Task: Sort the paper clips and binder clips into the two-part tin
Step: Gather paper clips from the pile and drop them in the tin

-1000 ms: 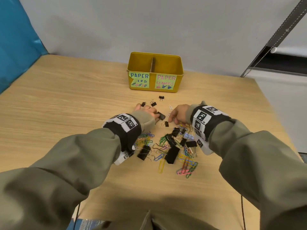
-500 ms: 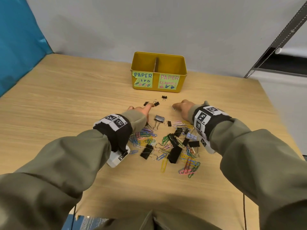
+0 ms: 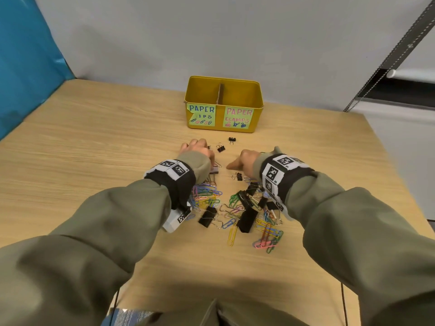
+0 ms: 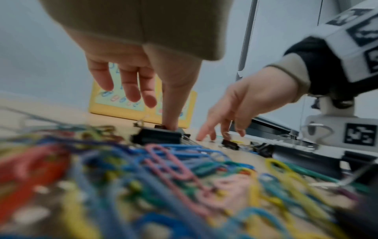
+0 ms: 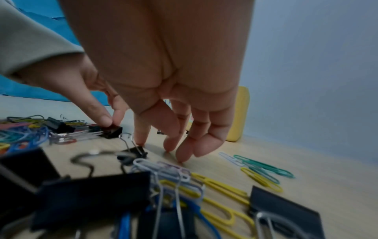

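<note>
The yellow two-part tin (image 3: 257,116) stands at the back of the table, labelled for paper clips on the left and paper clamps on the right. In front of it lies a mixed pile of coloured paper clips (image 3: 207,196) and black binder clips (image 3: 246,220). My left hand (image 3: 200,151) reaches down at the pile's far edge. Its thumb and a finger pinch a black binder clip (image 5: 111,130) that lies on the table, while the other fingers (image 4: 131,90) hang straight. My right hand (image 5: 175,148) points down with straight fingers, its tips touching the bare wood beside a small binder clip (image 5: 137,151).
Two small black binder clips (image 3: 220,148) (image 3: 231,139) lie apart between the hands and the tin. Green and yellow paper clips (image 5: 263,171) lie right of my right hand. A blue panel (image 3: 28,67) stands at the left table edge, and a grey wall runs behind.
My left hand drew back from the small clips and came down on the binder clip at the pile's edge. My right hand pulled back toward the pile and turned its fingers down.
</note>
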`<state>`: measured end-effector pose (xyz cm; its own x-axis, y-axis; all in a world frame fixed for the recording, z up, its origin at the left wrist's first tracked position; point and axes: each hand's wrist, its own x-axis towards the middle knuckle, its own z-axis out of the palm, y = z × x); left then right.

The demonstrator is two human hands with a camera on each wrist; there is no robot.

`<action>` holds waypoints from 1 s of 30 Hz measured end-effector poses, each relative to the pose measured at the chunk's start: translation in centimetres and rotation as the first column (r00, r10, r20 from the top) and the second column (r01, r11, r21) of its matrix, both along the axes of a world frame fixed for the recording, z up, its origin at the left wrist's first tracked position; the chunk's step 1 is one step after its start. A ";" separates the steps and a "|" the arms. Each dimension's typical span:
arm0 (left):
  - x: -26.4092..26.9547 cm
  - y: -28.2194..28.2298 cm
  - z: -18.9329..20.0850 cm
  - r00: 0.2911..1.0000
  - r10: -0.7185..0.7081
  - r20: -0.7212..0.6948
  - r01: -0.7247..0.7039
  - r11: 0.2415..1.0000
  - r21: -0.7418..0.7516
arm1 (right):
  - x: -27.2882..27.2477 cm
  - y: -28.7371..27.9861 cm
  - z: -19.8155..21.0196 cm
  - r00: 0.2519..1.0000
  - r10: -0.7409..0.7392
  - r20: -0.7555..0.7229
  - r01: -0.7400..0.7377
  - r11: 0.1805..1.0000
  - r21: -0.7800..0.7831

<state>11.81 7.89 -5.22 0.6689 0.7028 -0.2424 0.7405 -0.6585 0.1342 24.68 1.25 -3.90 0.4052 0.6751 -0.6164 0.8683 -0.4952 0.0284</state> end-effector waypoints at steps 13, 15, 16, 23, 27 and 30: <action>-2.9 2.4 0.7 0.995 0.100 -0.030 -0.103 0.988 -0.116 | -3.2 1.7 0.9 0.989 0.140 0.045 -0.135 0.987 -0.092; -3.3 1.8 0.4 0.994 0.070 -0.081 -0.079 0.990 -0.118 | -3.3 1.5 0.8 0.985 0.165 0.048 -0.160 0.983 -0.090; -3.3 1.4 0.2 0.995 0.042 -0.088 -0.052 0.993 -0.108 | -3.2 1.2 0.9 0.980 0.193 0.037 -0.190 0.979 -0.079; -4.5 1.3 0.0 1.000 -0.012 0.000 0.012 0.995 -0.103 | -4.9 1.4 -0.7 0.931 0.354 -0.091 -0.340 0.931 0.135; -6.5 1.8 -0.5 0.975 0.223 0.008 -0.217 0.956 -0.197 | -4.7 2.0 -0.4 0.938 0.336 -0.080 -0.327 0.938 0.114; -7.3 1.6 -0.9 0.946 0.325 0.009 -0.307 0.902 -0.303 | -3.8 2.0 0.3 0.970 0.239 -0.040 -0.228 0.956 0.183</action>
